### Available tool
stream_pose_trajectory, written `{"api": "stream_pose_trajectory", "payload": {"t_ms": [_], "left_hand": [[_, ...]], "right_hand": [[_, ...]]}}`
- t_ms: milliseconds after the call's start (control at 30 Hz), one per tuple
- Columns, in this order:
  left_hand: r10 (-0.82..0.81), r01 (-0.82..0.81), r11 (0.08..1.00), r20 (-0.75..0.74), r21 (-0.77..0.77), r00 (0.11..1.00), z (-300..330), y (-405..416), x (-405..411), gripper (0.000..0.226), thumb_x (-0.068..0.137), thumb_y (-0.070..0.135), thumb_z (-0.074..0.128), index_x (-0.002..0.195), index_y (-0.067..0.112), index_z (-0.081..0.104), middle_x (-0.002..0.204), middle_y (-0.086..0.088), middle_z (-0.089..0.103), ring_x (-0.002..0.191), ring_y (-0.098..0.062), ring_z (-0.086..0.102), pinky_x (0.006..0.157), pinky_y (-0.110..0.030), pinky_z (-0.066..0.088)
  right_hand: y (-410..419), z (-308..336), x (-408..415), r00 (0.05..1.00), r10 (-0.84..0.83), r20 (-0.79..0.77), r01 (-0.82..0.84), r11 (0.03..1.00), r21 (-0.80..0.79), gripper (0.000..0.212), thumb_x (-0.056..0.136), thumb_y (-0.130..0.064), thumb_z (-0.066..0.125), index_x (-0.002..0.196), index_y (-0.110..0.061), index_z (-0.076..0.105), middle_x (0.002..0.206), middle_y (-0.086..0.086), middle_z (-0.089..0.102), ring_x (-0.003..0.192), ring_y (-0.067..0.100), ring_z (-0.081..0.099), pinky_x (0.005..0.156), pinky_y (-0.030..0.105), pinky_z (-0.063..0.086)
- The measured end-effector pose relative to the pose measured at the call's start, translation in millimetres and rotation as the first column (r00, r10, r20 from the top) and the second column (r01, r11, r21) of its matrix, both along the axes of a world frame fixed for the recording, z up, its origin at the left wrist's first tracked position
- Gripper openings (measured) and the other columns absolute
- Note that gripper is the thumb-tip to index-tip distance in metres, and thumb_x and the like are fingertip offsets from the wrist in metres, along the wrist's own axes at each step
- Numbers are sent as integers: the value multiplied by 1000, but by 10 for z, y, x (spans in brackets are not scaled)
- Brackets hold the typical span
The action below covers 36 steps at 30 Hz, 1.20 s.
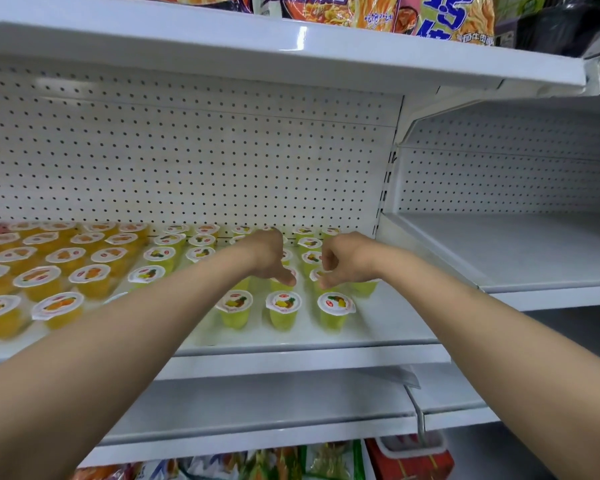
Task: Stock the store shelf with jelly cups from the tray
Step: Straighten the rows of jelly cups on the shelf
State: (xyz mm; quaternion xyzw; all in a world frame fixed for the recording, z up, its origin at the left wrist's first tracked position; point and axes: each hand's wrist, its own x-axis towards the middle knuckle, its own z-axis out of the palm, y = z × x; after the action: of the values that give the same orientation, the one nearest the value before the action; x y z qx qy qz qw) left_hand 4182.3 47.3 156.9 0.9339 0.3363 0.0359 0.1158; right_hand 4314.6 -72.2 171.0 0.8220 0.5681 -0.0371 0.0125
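Two bare hands reach over the white shelf (pixel 378 327), both bent down at the wrist above the pale yellow-green jelly cups (pixel 282 308). The left hand (pixel 269 258) hangs with fingers curled downward and thumb pointing right, its tips at a cup lid; whether it actually pinches the cup cannot be told. The right hand (pixel 343 259) curls its fingers and thumb toward a cup just beside it, and its grip is equally unclear. Three front cups stand upright on the shelf just before the hands, with more rows behind them reaching the pegboard back wall (pixel 187 161). Left of these, orange jelly cups (pixel 58 306) fill the same shelf. Snack bags (pixel 447 15) sit on the shelf above.
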Motion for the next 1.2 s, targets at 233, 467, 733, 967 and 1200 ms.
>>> {"api": "stream_pose_trajectory", "payload": {"t_ms": [233, 467, 733, 967, 1200], "left_hand": [[-81, 84, 996, -175, 7, 981, -72, -330, -94, 64, 73, 52, 80, 112, 6, 61, 111, -8, 65, 103, -28, 61, 78, -29, 47], [-76, 78, 997, -133, 10, 988, -117, -461, -180, 56, 77, 34, 81, 118, 6, 55, 117, -8, 60, 107, -27, 58, 74, -27, 41], [-62, 62, 998, -118, -4, 991, -163, -488, -179, 55, 75, 32, 83, 115, 10, 53, 119, -8, 60, 107, -26, 57, 76, -29, 43], [61, -73, 994, 136, 82, 989, 198, -523, -447, 67, 81, 43, 76, 133, 13, 48, 134, -9, 55, 122, -28, 52, 95, -34, 45], [382, -481, 865, 435, 144, 816, 520, -447, -1245, 70, 91, 55, 57, 140, 8, 39, 141, -17, 46, 131, -34, 41, 104, -44, 39]], "right_hand": [[-172, -52, -258, 1000, -3, 3, 3, 978, -207, 65, 77, -48, 81, 130, -20, 58, 126, -2, 62, 111, 21, 62, 93, 34, 53], [-244, -125, -310, 999, -21, -38, 15, 989, -145, 67, 82, -33, 80, 139, -16, 49, 135, 4, 56, 119, 25, 57, 93, 32, 49], [-248, -182, -277, 1000, -10, -18, 7, 990, -139, 68, 84, -35, 78, 142, -18, 47, 138, 5, 54, 124, 26, 54, 93, 30, 46], [-173, 182, -163, 999, 10, 36, -15, 988, 152, 68, 86, -49, 70, 142, -20, 45, 139, 8, 53, 125, 27, 52, 96, 34, 45], [134, 563, -699, 980, 199, 0, -184, 906, 382, 66, 94, -59, 50, 148, -21, 38, 151, 8, 42, 135, 29, 45, 105, 40, 41]]}}
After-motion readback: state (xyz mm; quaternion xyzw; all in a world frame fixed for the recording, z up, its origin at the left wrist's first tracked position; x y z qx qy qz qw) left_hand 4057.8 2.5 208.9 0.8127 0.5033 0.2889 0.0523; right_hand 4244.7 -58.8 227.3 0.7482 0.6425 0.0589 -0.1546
